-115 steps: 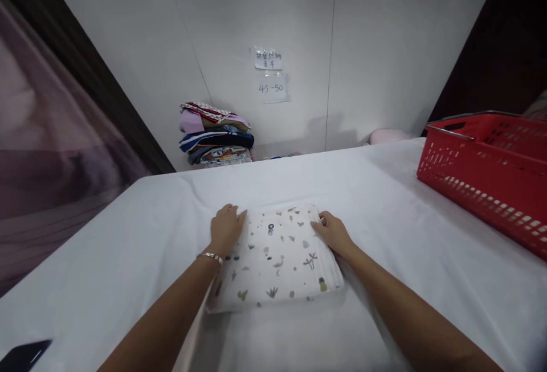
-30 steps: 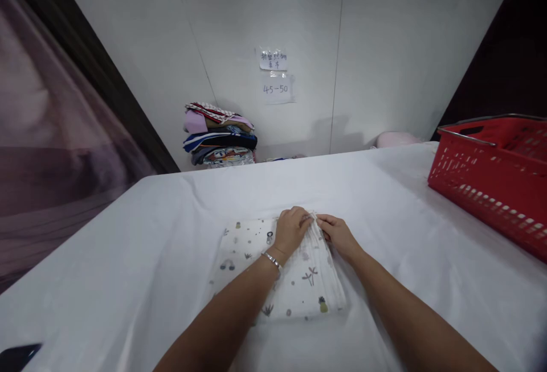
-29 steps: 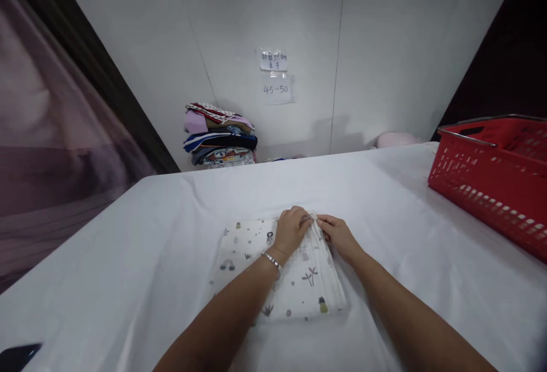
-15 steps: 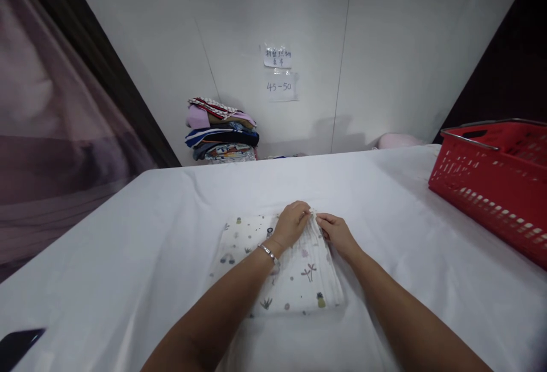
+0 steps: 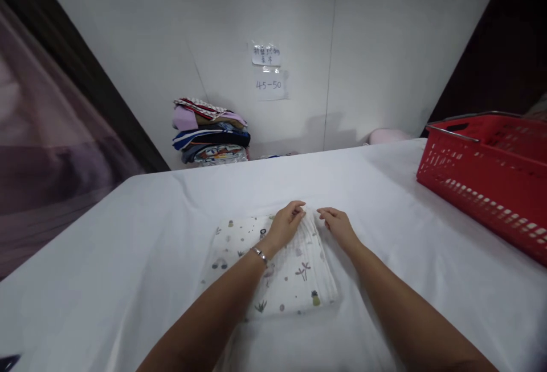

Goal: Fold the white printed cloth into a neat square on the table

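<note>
A white muslin cloth (image 5: 290, 286), printed with small palms, pineapples and dots, lies folded into a flat rectangle. My left hand (image 5: 287, 225), with a silver bracelet at the wrist, rests over its far right part, fingers curled and closed on the cloth near the corner. The left forearm hides some of the print. Just right of that corner is my right hand (image 5: 338, 227), slightly off the cloth, its fingers loosely apart with nothing visible in them.
A white-covered table (image 5: 162, 258) lies under the cloth. A red plastic basket (image 5: 478, 178) stands on the right. Behind the table's far edge sit a stack of folded fabrics (image 5: 211, 133) and a pink item (image 5: 387, 136). A dark object (image 5: 8, 362) shows at the lower left.
My right hand has let go of the cloth's far right corner and moved slightly right. My left hand stays at the corner. The view has shifted a little.
</note>
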Available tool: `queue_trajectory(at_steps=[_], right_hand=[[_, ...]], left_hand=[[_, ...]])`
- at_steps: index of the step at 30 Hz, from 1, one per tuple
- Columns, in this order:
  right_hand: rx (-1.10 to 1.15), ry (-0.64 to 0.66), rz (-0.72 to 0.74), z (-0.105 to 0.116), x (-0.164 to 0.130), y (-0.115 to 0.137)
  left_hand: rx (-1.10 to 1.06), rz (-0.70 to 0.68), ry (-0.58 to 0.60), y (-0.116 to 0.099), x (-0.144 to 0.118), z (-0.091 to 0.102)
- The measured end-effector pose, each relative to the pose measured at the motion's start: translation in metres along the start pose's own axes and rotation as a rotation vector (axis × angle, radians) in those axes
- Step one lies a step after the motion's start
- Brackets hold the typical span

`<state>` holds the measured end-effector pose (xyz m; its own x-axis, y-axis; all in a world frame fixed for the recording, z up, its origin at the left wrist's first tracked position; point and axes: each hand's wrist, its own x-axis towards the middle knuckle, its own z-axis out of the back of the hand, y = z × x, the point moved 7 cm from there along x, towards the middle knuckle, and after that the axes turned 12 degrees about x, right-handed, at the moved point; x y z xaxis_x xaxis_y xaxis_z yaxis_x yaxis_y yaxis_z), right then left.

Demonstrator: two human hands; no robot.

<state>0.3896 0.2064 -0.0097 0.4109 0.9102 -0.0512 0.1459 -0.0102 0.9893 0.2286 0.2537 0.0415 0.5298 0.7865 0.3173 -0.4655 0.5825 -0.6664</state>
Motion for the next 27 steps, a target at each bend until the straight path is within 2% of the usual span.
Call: queue_trajectory(at_steps=[8, 15, 22, 27], right_hand=[[-0.08, 0.082, -0.016, -0.011, 0.003, -0.012], [-0.171, 0.096, 0.093, -0.019, 0.005, -0.011], [-0.057, 0.072, 0.141, -0.028, 0.011, -0.003], [0.017, 0.089, 0.148, -0.025, 0.012, -0.006]], left_hand=[[0.181, -0.163, -0.029, -0.017, -0.016, 0.017], [0.119, -0.072, -0.002, -0.007, -0.004, 0.011], [0.109, 0.028, 0.067, 0.004, 0.011, -0.004], [0.116, 0.038, 0.035, 0.009, 0.015, -0.01]])
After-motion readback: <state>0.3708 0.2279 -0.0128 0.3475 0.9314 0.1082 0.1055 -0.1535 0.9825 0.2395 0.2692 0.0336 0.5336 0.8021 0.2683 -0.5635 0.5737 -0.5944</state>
